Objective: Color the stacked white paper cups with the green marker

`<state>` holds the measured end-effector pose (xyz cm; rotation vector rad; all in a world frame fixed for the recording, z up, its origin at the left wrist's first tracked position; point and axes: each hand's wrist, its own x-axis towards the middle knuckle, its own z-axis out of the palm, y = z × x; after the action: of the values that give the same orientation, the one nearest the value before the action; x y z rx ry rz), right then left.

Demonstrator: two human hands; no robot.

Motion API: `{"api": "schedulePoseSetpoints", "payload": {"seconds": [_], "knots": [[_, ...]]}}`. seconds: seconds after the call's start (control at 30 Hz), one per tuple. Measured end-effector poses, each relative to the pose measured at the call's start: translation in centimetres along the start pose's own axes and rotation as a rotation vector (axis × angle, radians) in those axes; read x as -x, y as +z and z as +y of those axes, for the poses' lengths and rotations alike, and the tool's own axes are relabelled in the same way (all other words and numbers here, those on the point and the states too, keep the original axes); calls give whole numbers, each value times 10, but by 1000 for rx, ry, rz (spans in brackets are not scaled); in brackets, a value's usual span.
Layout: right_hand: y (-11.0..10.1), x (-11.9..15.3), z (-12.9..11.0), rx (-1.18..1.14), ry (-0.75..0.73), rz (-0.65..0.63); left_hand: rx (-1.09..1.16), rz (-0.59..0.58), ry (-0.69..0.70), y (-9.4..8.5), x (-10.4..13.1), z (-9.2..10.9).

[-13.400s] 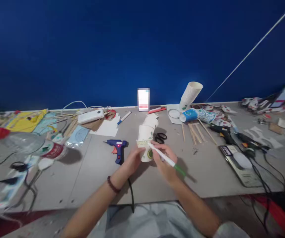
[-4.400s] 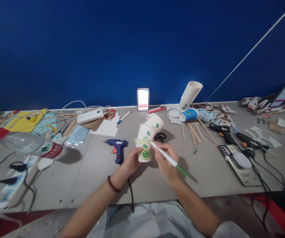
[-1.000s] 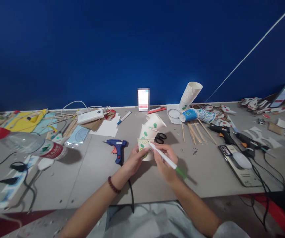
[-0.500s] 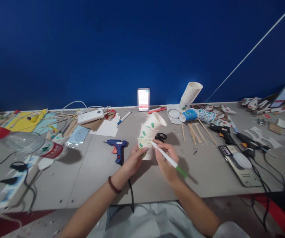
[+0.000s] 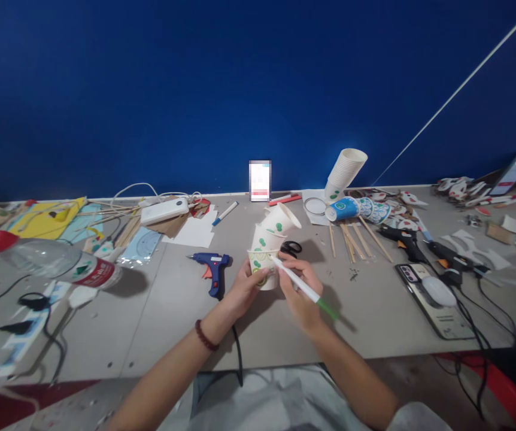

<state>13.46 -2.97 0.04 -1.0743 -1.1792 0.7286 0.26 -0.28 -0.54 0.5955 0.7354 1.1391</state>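
Note:
Several white paper cups (image 5: 270,239) with green leaf prints are joined in a bent stack, the top one tilted to the right. My left hand (image 5: 246,287) is closed around the lowest cup, thumb across its front. A white marker with a green end (image 5: 300,281) is pinched in my right hand (image 5: 301,290), its tip at the lowest cup just below the rim. Green curved lines show on that cup near the tip. Black-handled scissors (image 5: 291,248) lie behind my right hand, partly hidden.
A blue glue gun (image 5: 214,269) lies left of my hands. A tall stack of paper cups (image 5: 345,173) leans at the back right, near blue-patterned cups (image 5: 357,209) and wooden sticks (image 5: 352,242). A phone (image 5: 435,302) is at right, a bottle (image 5: 55,260) at left.
The marker tip has shifted slightly left along the lowest cup, and that cup has turned a little. Both hands keep their grip.

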Motion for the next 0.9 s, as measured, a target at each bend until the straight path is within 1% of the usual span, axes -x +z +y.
{"api": "schedulePoseSetpoints", "payload": {"seconds": [0.33, 0.9], "knots": [[0, 0, -1, 9, 12, 11, -11, 6, -16, 3, 2, 4], [0, -1, -4, -28, 7, 11, 8, -5, -20, 3, 2, 5]]}}
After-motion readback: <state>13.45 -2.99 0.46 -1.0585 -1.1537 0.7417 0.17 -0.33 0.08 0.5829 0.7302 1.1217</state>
